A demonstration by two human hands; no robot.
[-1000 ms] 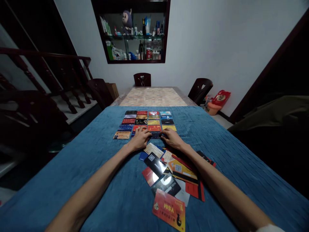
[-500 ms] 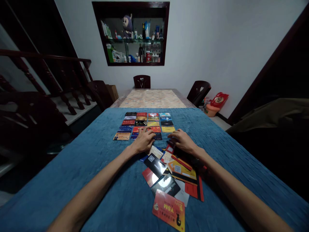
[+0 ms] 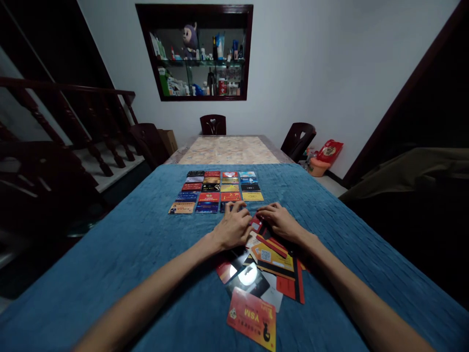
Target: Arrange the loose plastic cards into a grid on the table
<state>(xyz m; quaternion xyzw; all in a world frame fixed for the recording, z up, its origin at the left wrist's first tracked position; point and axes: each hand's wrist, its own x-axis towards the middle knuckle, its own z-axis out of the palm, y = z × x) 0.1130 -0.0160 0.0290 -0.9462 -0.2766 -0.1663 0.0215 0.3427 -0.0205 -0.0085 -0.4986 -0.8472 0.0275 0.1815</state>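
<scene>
Cards look thin, stiff, slick: lift by an edge; left hand and right hand rest flat, spread, on them.

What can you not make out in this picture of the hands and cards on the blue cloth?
- Head view: the card under the left hand; the hand covers it.
- Head view: whether the right hand grips a card from the loose pile; fingers hide it.
- Head view: print on the grid of cards; too small.
- Head view: shelf items; dim, tiny.
</scene>
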